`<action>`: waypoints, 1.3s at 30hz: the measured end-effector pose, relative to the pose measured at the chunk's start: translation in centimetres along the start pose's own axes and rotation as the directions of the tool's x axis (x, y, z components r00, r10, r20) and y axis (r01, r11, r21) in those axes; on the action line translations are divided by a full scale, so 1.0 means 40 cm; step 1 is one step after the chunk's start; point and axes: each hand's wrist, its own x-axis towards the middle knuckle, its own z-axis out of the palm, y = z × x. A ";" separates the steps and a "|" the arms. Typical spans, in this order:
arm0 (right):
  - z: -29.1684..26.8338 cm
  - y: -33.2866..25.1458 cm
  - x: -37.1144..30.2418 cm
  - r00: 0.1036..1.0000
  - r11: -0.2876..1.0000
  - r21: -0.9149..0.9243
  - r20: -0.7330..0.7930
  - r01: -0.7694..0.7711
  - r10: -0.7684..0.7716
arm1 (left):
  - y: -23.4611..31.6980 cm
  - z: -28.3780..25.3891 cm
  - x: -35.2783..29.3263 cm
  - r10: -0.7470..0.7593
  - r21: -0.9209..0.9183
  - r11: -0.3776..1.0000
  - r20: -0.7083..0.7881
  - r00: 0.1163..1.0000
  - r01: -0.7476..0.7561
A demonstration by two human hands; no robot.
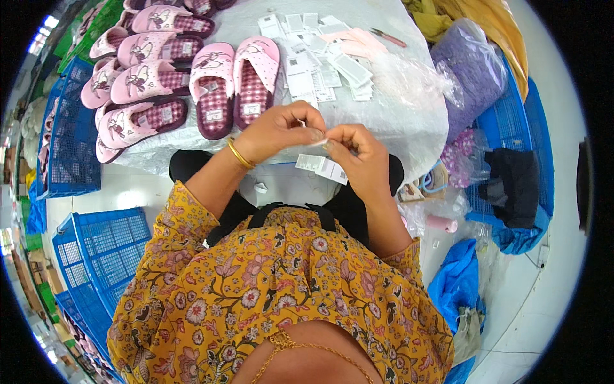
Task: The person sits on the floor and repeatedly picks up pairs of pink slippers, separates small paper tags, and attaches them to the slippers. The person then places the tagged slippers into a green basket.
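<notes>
Above my lap, at the table's near edge, both hands meet fingertip to fingertip. My left hand (276, 133), with a gold bangle at its wrist, is closed in a pinch. My right hand (363, 157) pinches from the other side. Between the fingertips is a small white piece (318, 141), partly hidden by the fingers. Two white printed tags (322, 168) show just below; how they join it, I cannot make out. Left of my hands, a pair of pink slippers, the left slipper (212, 89) and the right slipper (256, 80), lies soles down with checked insoles.
More pink slippers (150, 83) lie in rows on the plastic-covered table (409, 144). Several white tags (307, 77), pink paper (358, 43) and a small cutter (389, 38) lie ahead. Blue crates (112, 249) stand left; a purple bag (470, 70) and dark cloth (511, 185) are right.
</notes>
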 end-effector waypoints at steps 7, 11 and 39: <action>0.020 0.001 -0.014 1.000 0.990 -0.137 0.023 0.021 -0.019 | -0.011 0.005 -0.039 0.330 0.541 0.803 -0.056 0.942 -0.249; 0.011 -0.021 -0.020 0.997 0.961 -0.264 0.045 0.078 -0.069 | -0.009 -0.003 -0.072 0.457 0.643 0.703 -0.082 0.886 -0.304; 0.388 0.045 0.259 0.988 0.976 -0.153 -0.054 -0.152 0.146 | 0.020 -0.408 0.001 0.456 0.998 -0.027 0.070 0.887 -0.064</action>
